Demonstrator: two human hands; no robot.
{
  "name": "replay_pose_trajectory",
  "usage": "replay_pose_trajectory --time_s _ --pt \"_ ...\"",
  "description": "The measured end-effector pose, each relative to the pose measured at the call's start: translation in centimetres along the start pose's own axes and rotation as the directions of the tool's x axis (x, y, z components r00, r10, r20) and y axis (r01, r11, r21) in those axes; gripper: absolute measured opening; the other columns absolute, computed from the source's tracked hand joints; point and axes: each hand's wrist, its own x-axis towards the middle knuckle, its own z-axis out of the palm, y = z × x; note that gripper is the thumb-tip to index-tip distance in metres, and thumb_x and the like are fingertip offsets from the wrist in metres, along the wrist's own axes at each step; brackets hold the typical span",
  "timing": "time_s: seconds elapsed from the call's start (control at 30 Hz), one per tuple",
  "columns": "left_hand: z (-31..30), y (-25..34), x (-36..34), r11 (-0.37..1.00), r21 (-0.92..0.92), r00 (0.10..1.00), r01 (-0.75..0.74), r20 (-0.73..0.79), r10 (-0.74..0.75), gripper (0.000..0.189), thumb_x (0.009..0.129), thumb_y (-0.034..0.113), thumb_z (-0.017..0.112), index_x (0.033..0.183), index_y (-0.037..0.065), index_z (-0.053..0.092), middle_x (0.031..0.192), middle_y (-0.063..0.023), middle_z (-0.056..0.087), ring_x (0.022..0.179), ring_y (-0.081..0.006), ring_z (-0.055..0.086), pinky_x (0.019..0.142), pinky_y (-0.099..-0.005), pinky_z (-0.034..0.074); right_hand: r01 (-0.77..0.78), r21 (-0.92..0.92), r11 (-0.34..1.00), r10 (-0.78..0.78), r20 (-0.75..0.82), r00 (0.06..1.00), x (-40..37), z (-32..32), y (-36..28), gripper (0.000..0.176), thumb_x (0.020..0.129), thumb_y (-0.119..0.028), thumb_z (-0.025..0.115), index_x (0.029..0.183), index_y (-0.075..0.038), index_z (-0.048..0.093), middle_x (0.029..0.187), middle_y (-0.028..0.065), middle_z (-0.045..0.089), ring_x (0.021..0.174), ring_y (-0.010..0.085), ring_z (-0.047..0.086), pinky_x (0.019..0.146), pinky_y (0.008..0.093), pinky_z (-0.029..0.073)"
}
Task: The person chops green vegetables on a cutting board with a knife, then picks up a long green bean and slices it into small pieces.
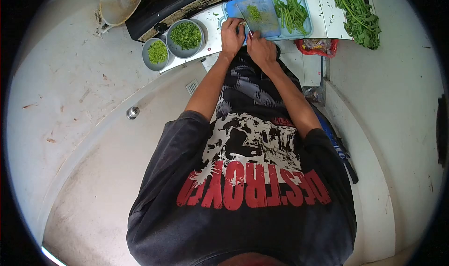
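Note:
My left hand [231, 34] and my right hand [261, 48] meet at the near edge of a blue cutting board [266, 20]. Between the fingers is a thin pale stem, and a knife blade seems to run from my right hand; it is too small to be sure. A small heap of chopped greens [254, 13] lies on the board. Whole green stems and leaves [292, 11] rest in the blue tray on the board's right side.
Two metal bowls of chopped greens [186, 36] [157, 53] stand left of the board. A pan with a wooden-handled utensil [120, 1] sits on the black stove. More leafy stems [358, 15] lie at the counter's right end, and a red bag [317, 46] hangs below it.

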Motion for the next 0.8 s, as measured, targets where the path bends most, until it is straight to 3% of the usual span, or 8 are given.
replay_pose_trajectory --time_s 0.57,0.8 --pt "-0.4 0.1 0.1 0.998 0.051 0.999 -0.046 0.018 0.045 0.011 0.085 0.006 0.068 0.095 0.004 0.072 0.095 -0.0135 0.068 0.087 -0.0335 0.063 0.079 -0.0411 0.051 -0.024 -0.007 1.000 0.024 0.030 0.999 0.5 0.0 -0.1 0.037 0.100 -0.032 0.050 0.091 0.003 0.058 0.074 0.0252 0.070 0.071 0.0403 0.072 0.066 0.0500 0.058" --pt "-0.2 0.5 -0.2 0.999 0.028 1.000 0.018 -0.021 -0.018 0.009 0.085 0.008 0.070 0.094 0.004 0.072 0.092 -0.0140 0.068 0.085 -0.0338 0.062 0.079 -0.0413 0.050 -0.016 -0.052 0.999 0.018 0.044 0.999 -2.0 -0.6 1.2 0.035 0.099 -0.033 0.053 0.090 0.001 0.060 0.071 0.0232 0.069 0.069 0.0407 0.071 0.065 0.0502 0.058"
